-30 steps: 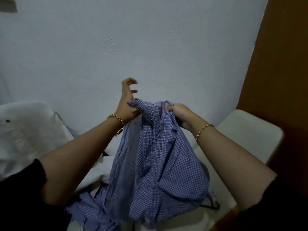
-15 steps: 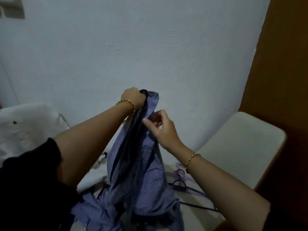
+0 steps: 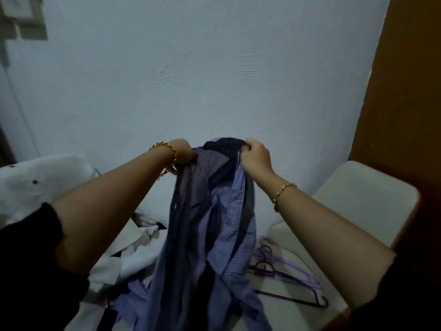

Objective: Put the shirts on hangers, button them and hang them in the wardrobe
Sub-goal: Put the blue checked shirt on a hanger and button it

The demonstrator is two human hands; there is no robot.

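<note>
Nearest to me, low in the view, is the heap: a white garment (image 3: 133,249) and more blue cloth bunched on the pale surface (image 3: 298,316). Just right of it lie the hangers, a dark hanger (image 3: 293,299) flat with its hook to the right and a purple hanger (image 3: 286,266) overlapping it. I judge they're parked there to sit within easy reach of my right side. Neither is in a shirt yet.

Moving up, the blue checked shirt (image 3: 210,211) hangs in the air between my two hands, its tail trailing down into the heap. I'm holding it high so its own weight pulls it straight and I can find the shoulders.

My left hand (image 3: 185,151) is bunched into the top of the cloth. The fingers are buried in the fabric, but the fist reads as clamped on it. My right hand (image 3: 256,158) has its fingers curled over the top edge, pinching it. The hands are close together, with a dark fold arched between them. It may be the collar, but I can't tell in this light.

My read is that we're early: the shirt needs spreading at the shoulders before one hand can go for a hanger. It looks twisted, so it could snag.

Further out there's a cream chair back (image 3: 365,194) on the right and another white garment (image 3: 35,180) on the left. Behind them is the bare wall (image 3: 214,80), with a brown panel (image 3: 405,91) at far right, possibly the wardrobe.
</note>
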